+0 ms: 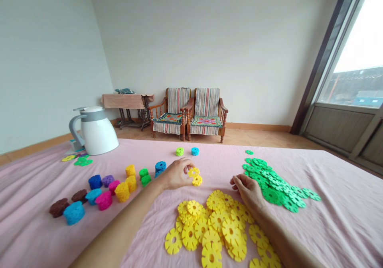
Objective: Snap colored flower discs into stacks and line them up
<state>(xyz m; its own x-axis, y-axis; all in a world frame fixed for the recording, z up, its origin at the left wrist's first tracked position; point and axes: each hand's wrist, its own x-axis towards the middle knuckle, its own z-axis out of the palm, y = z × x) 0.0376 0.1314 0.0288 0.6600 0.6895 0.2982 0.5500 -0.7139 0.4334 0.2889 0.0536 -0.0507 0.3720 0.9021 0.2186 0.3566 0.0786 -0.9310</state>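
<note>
My left hand (177,174) pinches a yellow notched plastic disc (194,172) shaped like a flower, with a hole in its middle. Just under that disc sits a short stack of yellow discs (196,181) on the cloth; whether the two touch I cannot tell. My right hand (247,186) hovers to the right with fingers curled together, and no disc shows in it. Its wrist passes beside a spread heap of loose yellow discs (211,224). Close beyond that hand lies a pile of green discs (273,184).
Several stacked discs in brown, blue, purple, pink, yellow and green, among them a pink stack (103,200), stand at left. A lime stack (179,151) and a blue stack (195,151) are farther back. A white jug (98,132) stands on the pink cloth (143,236). Two chairs (206,108) are beyond.
</note>
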